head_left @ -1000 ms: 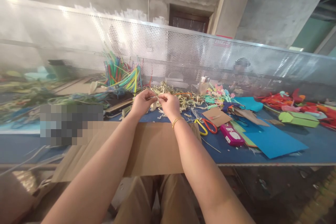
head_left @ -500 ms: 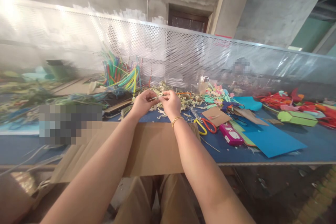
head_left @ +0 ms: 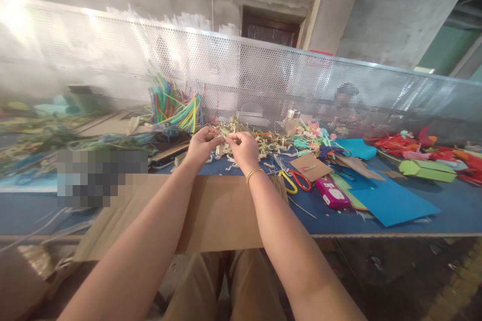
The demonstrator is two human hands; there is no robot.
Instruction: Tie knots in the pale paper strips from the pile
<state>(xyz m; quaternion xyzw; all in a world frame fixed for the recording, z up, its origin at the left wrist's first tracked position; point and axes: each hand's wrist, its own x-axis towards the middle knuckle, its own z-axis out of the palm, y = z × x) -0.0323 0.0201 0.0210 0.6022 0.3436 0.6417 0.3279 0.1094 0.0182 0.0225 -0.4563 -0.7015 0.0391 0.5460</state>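
Both of my hands are raised over the near edge of a heap of pale twisted paper strips (head_left: 269, 145). A thin pale strip (head_left: 223, 137) runs between my fingertips; its exact shape is too small to make out. My left hand (head_left: 201, 149) pinches it from the left, with thumb and forefinger together. From the right, my right hand (head_left: 244, 151) pinches it too, close to the left fingertips. Below my forearms a brown cardboard sheet (head_left: 222, 215) lies over the table's front edge.
Yellow-handled scissors (head_left: 288, 183), red-handled scissors (head_left: 301, 180) and a magenta box (head_left: 332, 193) lie to the right, beside blue paper (head_left: 391, 198). Colourful pipe cleaners (head_left: 175, 105) stand at the back left. A jar (head_left: 291, 121) stands behind the heap, before a perforated metal screen (head_left: 263, 70).
My left hand has shifted slightly left and up, and the fingertips of both hands have changed position a little on the strip. The surroundings look the same.
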